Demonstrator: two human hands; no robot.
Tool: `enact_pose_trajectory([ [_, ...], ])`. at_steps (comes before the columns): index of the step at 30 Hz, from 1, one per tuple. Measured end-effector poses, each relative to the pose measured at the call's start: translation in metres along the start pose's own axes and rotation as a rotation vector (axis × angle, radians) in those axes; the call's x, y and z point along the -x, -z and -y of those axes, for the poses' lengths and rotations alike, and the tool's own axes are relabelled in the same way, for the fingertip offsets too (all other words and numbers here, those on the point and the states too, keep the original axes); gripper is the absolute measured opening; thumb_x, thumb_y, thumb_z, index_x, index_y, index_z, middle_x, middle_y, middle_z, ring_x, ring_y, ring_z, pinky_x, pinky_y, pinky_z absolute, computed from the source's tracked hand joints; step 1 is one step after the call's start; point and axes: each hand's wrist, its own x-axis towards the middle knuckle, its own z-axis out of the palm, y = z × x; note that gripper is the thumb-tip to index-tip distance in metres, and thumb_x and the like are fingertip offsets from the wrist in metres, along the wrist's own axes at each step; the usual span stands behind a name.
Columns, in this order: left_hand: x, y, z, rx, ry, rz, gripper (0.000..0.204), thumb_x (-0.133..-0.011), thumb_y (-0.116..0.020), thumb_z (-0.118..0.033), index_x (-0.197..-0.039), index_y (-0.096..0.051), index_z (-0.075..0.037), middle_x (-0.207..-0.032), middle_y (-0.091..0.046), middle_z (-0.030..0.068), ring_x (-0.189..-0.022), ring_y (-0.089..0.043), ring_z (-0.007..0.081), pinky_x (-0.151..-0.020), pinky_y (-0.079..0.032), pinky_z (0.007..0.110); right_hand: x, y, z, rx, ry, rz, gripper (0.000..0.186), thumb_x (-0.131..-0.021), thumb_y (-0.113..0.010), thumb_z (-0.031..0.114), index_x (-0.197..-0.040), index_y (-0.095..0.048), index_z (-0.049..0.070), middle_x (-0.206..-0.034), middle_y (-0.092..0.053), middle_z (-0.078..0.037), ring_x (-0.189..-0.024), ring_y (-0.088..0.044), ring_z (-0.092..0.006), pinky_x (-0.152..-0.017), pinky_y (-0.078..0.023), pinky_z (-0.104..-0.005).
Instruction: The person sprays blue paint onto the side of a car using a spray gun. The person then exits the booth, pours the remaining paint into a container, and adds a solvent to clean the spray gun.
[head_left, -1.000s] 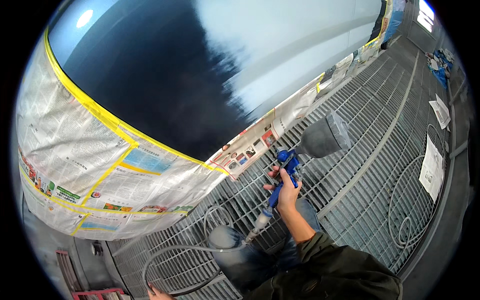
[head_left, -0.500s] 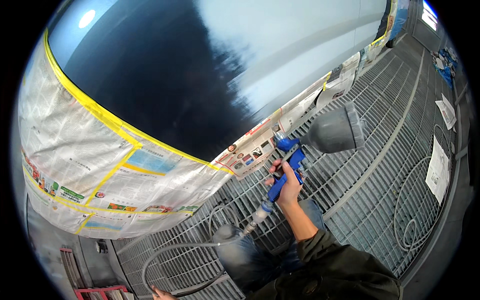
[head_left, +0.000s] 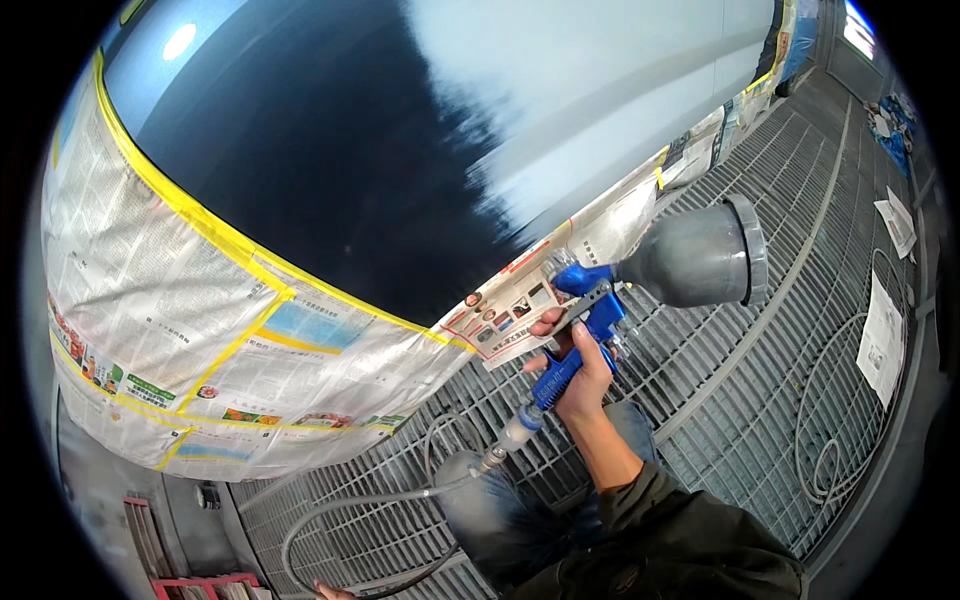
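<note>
My right hand grips a blue spray gun, its grey cup lying sideways toward the right. The gun's nozzle is in front of the lower edge of a glossy panel, dark on the left and pale grey on the right; I cannot tell whether they touch. Newspaper taped with yellow tape masks around it. A grey hose runs from the fitting under the gun down to my left hand, which holds it at the bottom edge, mostly out of frame.
Metal grating forms the floor beneath my jeans-clad knees. Along the right wall lie loose paper sheets, looped hose and a blue crumpled pile. A red rack stands at lower left, and a window is at upper right.
My right hand and the spray gun have moved up and right, the cup now looking larger. My left hand sits slightly lower and further right. The view has shifted a little.
</note>
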Motion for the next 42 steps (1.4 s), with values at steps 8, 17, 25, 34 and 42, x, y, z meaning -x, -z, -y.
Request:
enact_pose_trajectory([
  [8,0.007,0.0,-0.025,-0.002,0.122,0.015,0.035,-0.092,-0.058,-0.019,-0.08,-0.057,0.014,-0.064,-0.052,0.0224,-0.059,-0.04,0.0304,-0.06,-0.038,0.046,-0.002,0.048,-0.035,0.077,-0.044,-0.277,0.023,-0.096,-0.052,0.023,-0.103,-0.059,0.002,-0.09,-0.061,-0.006,-0.079,-0.061,-0.0143,-0.051,-0.056,-0.0275],
  [17,0.004,0.001,-0.019,-0.251,-0.016,0.087,0.033,-0.091,-0.055,-0.021,-0.09,-0.064,0.011,-0.073,-0.059,0.0284,-0.063,-0.049,0.0381,-0.068,-0.042,0.049,0.007,0.063,-0.04,0.144,-0.012,-0.506,0.015,-0.095,-0.054,0.015,-0.095,-0.06,0.001,-0.085,-0.062,-0.006,-0.072,-0.06,-0.0134,-0.046,-0.054,-0.0295],
  [25,-0.003,-0.007,-0.006,-0.33,0.13,0.073,0.033,-0.093,-0.053,-0.022,-0.104,-0.068,0.005,-0.083,-0.062,0.0274,-0.067,-0.054,0.0382,-0.067,-0.045,0.047,-0.007,-0.028,0.022,0.036,-0.023,-0.179,0.02,-0.096,-0.052,0.021,-0.097,-0.059,0.002,-0.08,-0.059,-0.006,-0.062,-0.056,-0.0125,-0.045,-0.047,-0.0249],
  [34,-0.001,-0.015,0.02,-0.618,-0.153,0.182,0.032,-0.093,-0.051,-0.021,-0.114,-0.066,-0.002,-0.095,-0.065,0.0261,-0.077,-0.062,0.0383,-0.072,-0.05,0.048,-0.025,-0.067,0.076,-0.015,0.093,0.103,0.043,-0.094,-0.047,0.034,-0.112,-0.056,-0.004,-0.092,-0.062,-0.014,-0.061,-0.062,-0.0183,-0.048,-0.056,-0.0249],
  [42,0.006,-0.034,0.005,-0.418,-0.049,0.112,0.027,-0.092,-0.055,-0.018,-0.096,-0.065,0.006,-0.084,-0.062,0.0268,-0.073,-0.056,0.0389,-0.07,-0.046,0.049,-0.003,-0.016,0.049,0.109,0.091,-0.116,0.034,-0.098,-0.049,0.023,-0.122,-0.053,-0.001,-0.104,-0.063,-0.01,-0.092,-0.063,-0.0178,-0.058,-0.06,-0.0297],
])
